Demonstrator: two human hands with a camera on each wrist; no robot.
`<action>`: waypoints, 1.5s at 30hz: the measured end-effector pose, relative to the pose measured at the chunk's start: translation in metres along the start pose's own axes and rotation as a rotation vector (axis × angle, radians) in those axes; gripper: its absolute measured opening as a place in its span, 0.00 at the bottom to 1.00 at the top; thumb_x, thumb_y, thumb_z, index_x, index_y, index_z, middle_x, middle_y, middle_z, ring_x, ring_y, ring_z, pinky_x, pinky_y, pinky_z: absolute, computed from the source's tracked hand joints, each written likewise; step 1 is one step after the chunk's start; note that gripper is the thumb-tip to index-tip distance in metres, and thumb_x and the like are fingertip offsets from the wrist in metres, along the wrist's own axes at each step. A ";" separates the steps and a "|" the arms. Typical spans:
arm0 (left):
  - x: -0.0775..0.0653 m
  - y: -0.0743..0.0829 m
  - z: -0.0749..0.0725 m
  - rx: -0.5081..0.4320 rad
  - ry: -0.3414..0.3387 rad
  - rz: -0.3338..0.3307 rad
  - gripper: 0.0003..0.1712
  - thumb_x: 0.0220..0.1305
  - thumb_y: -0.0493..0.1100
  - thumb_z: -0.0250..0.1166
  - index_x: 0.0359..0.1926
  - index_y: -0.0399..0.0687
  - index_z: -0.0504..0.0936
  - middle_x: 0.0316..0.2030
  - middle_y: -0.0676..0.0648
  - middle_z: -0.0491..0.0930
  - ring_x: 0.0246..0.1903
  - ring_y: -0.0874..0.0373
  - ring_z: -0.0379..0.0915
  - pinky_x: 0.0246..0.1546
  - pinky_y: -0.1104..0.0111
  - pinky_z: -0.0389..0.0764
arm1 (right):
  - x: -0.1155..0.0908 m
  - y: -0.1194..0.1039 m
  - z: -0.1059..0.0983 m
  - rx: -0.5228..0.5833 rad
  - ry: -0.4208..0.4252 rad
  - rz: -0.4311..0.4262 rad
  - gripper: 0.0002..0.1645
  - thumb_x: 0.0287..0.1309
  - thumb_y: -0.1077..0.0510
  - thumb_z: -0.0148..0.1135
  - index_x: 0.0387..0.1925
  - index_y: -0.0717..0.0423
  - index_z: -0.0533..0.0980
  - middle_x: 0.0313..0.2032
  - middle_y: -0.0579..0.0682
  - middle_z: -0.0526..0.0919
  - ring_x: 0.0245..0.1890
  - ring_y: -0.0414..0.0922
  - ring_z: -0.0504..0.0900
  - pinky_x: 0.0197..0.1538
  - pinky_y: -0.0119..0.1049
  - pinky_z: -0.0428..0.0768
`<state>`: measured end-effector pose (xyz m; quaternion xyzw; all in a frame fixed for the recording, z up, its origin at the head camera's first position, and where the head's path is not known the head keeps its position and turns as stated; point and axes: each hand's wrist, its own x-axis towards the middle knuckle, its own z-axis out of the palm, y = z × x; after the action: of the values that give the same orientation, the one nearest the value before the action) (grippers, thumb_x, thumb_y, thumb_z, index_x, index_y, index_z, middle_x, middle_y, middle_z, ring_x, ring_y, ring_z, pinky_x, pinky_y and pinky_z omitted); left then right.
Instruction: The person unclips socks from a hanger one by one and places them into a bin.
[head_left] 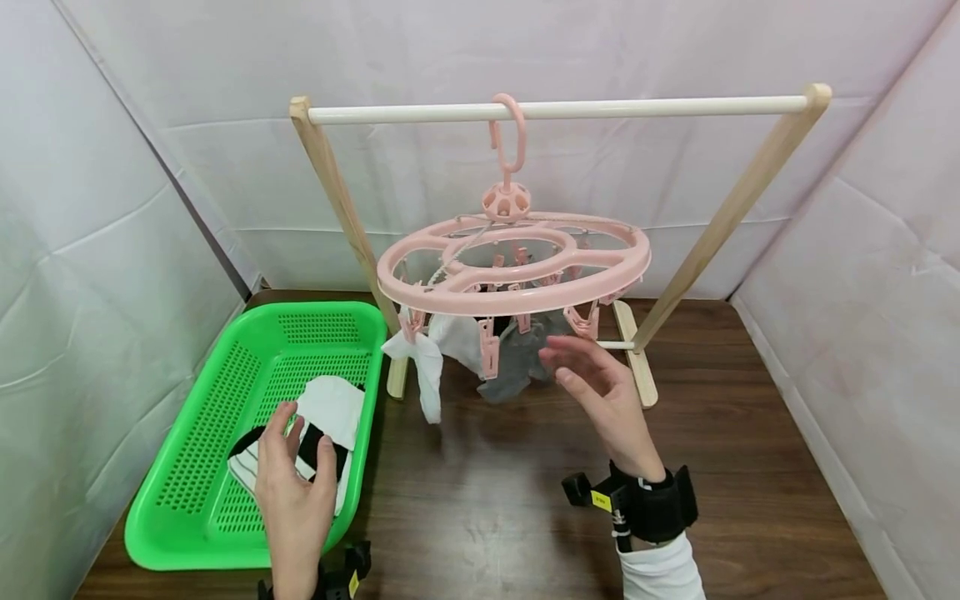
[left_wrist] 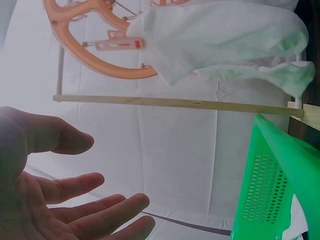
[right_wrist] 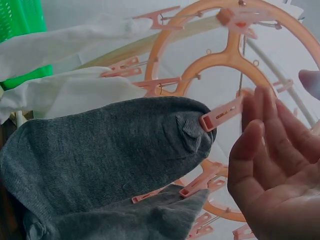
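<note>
A round pink clip hanger carries several small pink clips and clothing. White socks dangle at its left, and a grey sock hangs by its toe from a pink clip. Beside that clip is my right hand, its thumb apart from its loosely bent fingers; it holds nothing. Whether a fingertip touches the clip I cannot tell. My left hand hovers over the green basket with fingers spread and nothing in its grasp. Under it lie white and black folded socks.
The hanger's hook sits over a white rod held by slanted wooden legs. All stands on a dark wooden table. White cloth walls enclose the back and sides.
</note>
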<state>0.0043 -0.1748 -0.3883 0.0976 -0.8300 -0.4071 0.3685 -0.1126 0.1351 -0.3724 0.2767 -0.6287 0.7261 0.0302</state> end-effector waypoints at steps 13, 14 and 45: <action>-0.004 0.004 0.006 -0.037 -0.034 0.035 0.29 0.55 0.20 0.60 0.60 0.28 0.68 0.62 0.31 0.65 0.55 0.34 0.69 0.56 0.81 0.62 | 0.021 -0.003 0.006 -0.117 -0.006 -0.041 0.25 0.68 0.69 0.52 0.66 0.67 0.65 0.64 0.60 0.68 0.65 0.52 0.64 0.61 0.40 0.69; -0.004 0.004 0.006 -0.033 -0.036 0.032 0.29 0.55 0.20 0.61 0.60 0.28 0.68 0.62 0.32 0.65 0.55 0.34 0.69 0.56 0.82 0.62 | 0.022 -0.003 0.006 -0.128 -0.004 -0.042 0.25 0.69 0.69 0.51 0.66 0.67 0.64 0.64 0.59 0.68 0.66 0.52 0.64 0.62 0.40 0.68; -0.013 0.006 0.014 -0.079 -0.119 0.056 0.28 0.55 0.20 0.61 0.58 0.29 0.71 0.61 0.31 0.66 0.54 0.36 0.71 0.58 0.79 0.64 | 0.063 0.004 0.031 -0.130 -0.009 0.061 0.27 0.69 0.68 0.51 0.67 0.67 0.61 0.61 0.64 0.69 0.58 0.56 0.70 0.57 0.46 0.71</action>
<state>0.0045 -0.1562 -0.3967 0.0355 -0.8363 -0.4341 0.3330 -0.1562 0.0859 -0.3465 0.2583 -0.6829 0.6829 0.0234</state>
